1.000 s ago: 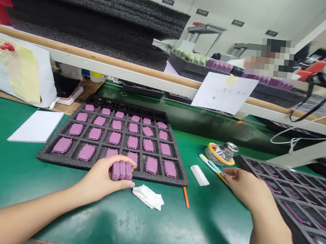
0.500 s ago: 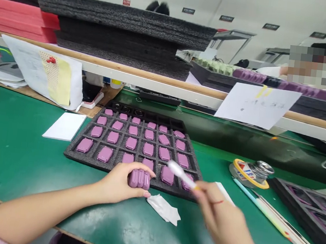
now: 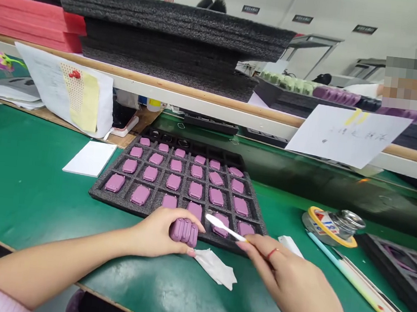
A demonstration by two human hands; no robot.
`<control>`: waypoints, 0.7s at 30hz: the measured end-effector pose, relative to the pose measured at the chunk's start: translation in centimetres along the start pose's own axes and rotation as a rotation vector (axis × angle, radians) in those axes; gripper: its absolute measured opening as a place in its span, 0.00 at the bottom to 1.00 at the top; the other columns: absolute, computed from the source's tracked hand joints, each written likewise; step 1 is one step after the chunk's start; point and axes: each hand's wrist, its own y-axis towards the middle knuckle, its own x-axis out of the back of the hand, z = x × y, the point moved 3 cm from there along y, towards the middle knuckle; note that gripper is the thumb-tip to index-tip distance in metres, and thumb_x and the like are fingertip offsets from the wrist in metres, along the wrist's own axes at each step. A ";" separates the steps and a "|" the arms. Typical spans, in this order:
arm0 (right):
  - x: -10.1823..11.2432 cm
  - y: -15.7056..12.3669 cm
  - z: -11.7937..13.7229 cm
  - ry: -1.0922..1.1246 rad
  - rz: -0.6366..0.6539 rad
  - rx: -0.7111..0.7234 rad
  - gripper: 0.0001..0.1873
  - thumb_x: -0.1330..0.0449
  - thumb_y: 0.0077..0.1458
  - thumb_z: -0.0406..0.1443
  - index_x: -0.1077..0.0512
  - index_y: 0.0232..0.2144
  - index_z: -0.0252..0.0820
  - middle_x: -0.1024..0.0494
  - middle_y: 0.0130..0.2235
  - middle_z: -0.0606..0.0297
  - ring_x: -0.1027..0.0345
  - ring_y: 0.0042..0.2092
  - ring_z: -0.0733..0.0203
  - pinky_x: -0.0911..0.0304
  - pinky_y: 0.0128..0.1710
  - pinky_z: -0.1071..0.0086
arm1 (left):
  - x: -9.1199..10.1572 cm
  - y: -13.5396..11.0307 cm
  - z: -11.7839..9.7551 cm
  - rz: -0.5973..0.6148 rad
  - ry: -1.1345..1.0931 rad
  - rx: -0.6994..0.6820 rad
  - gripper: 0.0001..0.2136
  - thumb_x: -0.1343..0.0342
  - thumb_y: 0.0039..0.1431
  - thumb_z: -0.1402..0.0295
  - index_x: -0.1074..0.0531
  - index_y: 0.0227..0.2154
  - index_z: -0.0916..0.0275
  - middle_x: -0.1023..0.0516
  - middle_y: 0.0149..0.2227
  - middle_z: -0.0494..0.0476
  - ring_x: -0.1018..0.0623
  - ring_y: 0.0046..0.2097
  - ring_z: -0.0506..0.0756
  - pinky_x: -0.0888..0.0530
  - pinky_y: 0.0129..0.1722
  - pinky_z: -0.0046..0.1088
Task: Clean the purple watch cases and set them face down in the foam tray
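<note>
My left hand (image 3: 165, 233) is closed round a small stack of purple plastic cases (image 3: 184, 231), gripped on edge between thumb and fingers. In my right hand (image 3: 289, 271) is a white toothbrush-like brush (image 3: 223, 226), pinched near its yellowish part, its head pointing left towards the cases but apart from them. Behind both hands lies a black foam tray (image 3: 114, 198) whose compartments hold many more purple cases (image 3: 195, 190). A crumpled white tissue (image 3: 216, 267) rests on the green table just below the left fingertips.
On the right stand a glass bottle (image 3: 335, 226) with a yellow ring, long thin rods (image 3: 352, 278) and another foam tray (image 3: 400, 275). White paper (image 3: 89, 158) lies left of the main tray. A shelf (image 3: 199, 104) with stacked black foam (image 3: 169, 37) runs across the back.
The brush, blurred before, now shows sharply and sits a little lower and nearer the cases. The camera view has shifted slightly; my left hand keeps its hold on the cases.
</note>
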 end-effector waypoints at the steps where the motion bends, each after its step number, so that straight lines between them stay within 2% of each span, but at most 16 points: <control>1: 0.0 0.1 0.2 0.004 -0.013 0.006 0.23 0.55 0.71 0.46 0.25 0.34 0.47 0.16 0.31 0.66 0.22 0.24 0.61 0.33 0.19 0.72 | 0.0 0.0 0.0 0.008 -0.001 -0.006 0.19 0.28 0.46 0.67 0.22 0.43 0.61 0.17 0.40 0.54 0.20 0.42 0.56 0.27 0.46 0.31; 3: -0.2 0.1 0.3 0.067 0.018 0.032 0.23 0.55 0.71 0.46 0.25 0.33 0.48 0.16 0.31 0.66 0.23 0.24 0.62 0.33 0.20 0.73 | -0.1 -0.1 -0.1 0.011 -0.004 -0.027 0.19 0.28 0.46 0.68 0.22 0.43 0.61 0.17 0.42 0.54 0.20 0.44 0.56 0.28 0.47 0.31; 5: -0.2 -0.1 -1.0 0.053 0.052 -0.021 0.23 0.55 0.70 0.46 0.24 0.32 0.49 0.16 0.31 0.65 0.23 0.24 0.61 0.33 0.20 0.72 | 0.0 -0.1 -0.2 0.000 -0.006 -0.023 0.19 0.28 0.46 0.68 0.22 0.43 0.61 0.17 0.43 0.55 0.20 0.45 0.56 0.28 0.47 0.31; 7: 0.5 -0.4 -4.2 -0.107 0.026 -0.252 0.22 0.53 0.67 0.48 0.23 0.32 0.50 0.17 0.28 0.61 0.26 0.20 0.56 0.39 0.16 0.68 | 0.0 -0.3 -0.4 -0.010 -0.013 -0.012 0.20 0.28 0.46 0.67 0.22 0.43 0.61 0.17 0.42 0.55 0.20 0.43 0.56 0.27 0.47 0.32; 9: 1.5 -1.0 -8.2 -0.195 0.062 -0.538 0.18 0.47 0.62 0.49 0.23 0.30 0.50 0.24 0.20 0.60 0.33 0.16 0.55 0.42 0.16 0.66 | 0.0 -0.5 -0.9 -0.013 -0.040 -0.035 0.20 0.27 0.46 0.67 0.22 0.43 0.61 0.17 0.41 0.55 0.19 0.43 0.56 0.26 0.47 0.32; 10: 2.1 -1.3 -10.1 -0.231 0.052 -0.665 0.16 0.44 0.59 0.48 0.24 0.25 0.50 0.28 0.17 0.61 0.37 0.14 0.55 0.45 0.15 0.64 | 0.0 -0.6 -1.3 -0.019 -0.054 -0.063 0.20 0.27 0.46 0.67 0.22 0.43 0.61 0.17 0.42 0.55 0.19 0.43 0.56 0.26 0.48 0.33; 11: 2.5 -1.5 -11.5 -0.233 0.049 -0.734 0.16 0.42 0.56 0.46 0.27 0.20 0.50 0.31 0.15 0.61 0.40 0.13 0.55 0.46 0.16 0.63 | 0.0 -0.8 -1.7 -0.029 -0.064 -0.093 0.20 0.27 0.46 0.67 0.22 0.43 0.60 0.17 0.44 0.55 0.19 0.45 0.56 0.26 0.48 0.33; 13: 3.0 -1.6 -12.9 -0.204 0.003 -0.765 0.17 0.42 0.52 0.43 0.31 0.14 0.50 0.31 0.17 0.57 0.36 0.16 0.50 0.42 0.19 0.57 | -0.1 -1.2 -2.4 -0.053 -0.073 -0.148 0.19 0.27 0.46 0.67 0.22 0.43 0.60 0.17 0.45 0.56 0.19 0.48 0.57 0.25 0.50 0.34; 14: 2.9 -1.3 -12.8 -0.172 -0.026 -0.737 0.16 0.43 0.52 0.43 0.30 0.15 0.49 0.28 0.20 0.52 0.31 0.21 0.45 0.38 0.23 0.54 | -0.2 -1.3 -2.7 -0.068 -0.074 -0.170 0.18 0.28 0.47 0.67 0.22 0.42 0.60 0.17 0.46 0.56 0.19 0.49 0.57 0.25 0.51 0.34; 16: 2.4 -0.5 -11.1 -0.111 -0.084 -0.661 0.17 0.46 0.54 0.46 0.24 0.24 0.46 0.21 0.32 0.45 0.23 0.37 0.36 0.31 0.34 0.48 | -0.2 -1.7 -3.1 -0.092 -0.083 -0.207 0.18 0.28 0.47 0.67 0.22 0.42 0.60 0.16 0.46 0.57 0.19 0.49 0.58 0.25 0.52 0.33; 18: 1.4 0.9 -8.0 0.040 -0.104 -0.586 0.23 0.49 0.58 0.52 0.22 0.35 0.46 0.19 0.42 0.50 0.24 0.47 0.41 0.28 0.43 0.50 | -0.3 -1.9 -3.3 -0.107 -0.088 -0.244 0.17 0.28 0.47 0.68 0.22 0.42 0.61 0.16 0.46 0.57 0.18 0.50 0.57 0.25 0.52 0.32; 19: 0.8 1.7 -6.1 0.167 -0.075 -0.541 0.25 0.51 0.60 0.55 0.23 0.40 0.48 0.18 0.44 0.55 0.23 0.48 0.46 0.27 0.46 0.54 | -0.3 -1.9 -3.3 -0.113 -0.086 -0.259 0.17 0.28 0.48 0.68 0.22 0.42 0.61 0.16 0.46 0.57 0.18 0.50 0.57 0.25 0.52 0.32; 20: 0.2 2.4 -4.1 0.410 -0.041 -0.510 0.27 0.50 0.60 0.57 0.25 0.44 0.47 0.18 0.45 0.55 0.23 0.47 0.48 0.27 0.48 0.55 | -0.3 -2.0 -3.3 -0.120 -0.079 -0.275 0.17 0.28 0.48 0.67 0.22 0.42 0.61 0.16 0.46 0.57 0.18 0.49 0.57 0.25 0.52 0.31; 21: -0.5 3.2 -2.1 0.666 0.057 -0.477 0.30 0.49 0.60 0.59 0.27 0.50 0.47 0.19 0.46 0.55 0.22 0.47 0.50 0.27 0.49 0.56 | -0.3 -2.0 -3.3 -0.128 -0.065 -0.290 0.17 0.28 0.48 0.67 0.22 0.42 0.61 0.16 0.46 0.57 0.18 0.49 0.57 0.24 0.52 0.31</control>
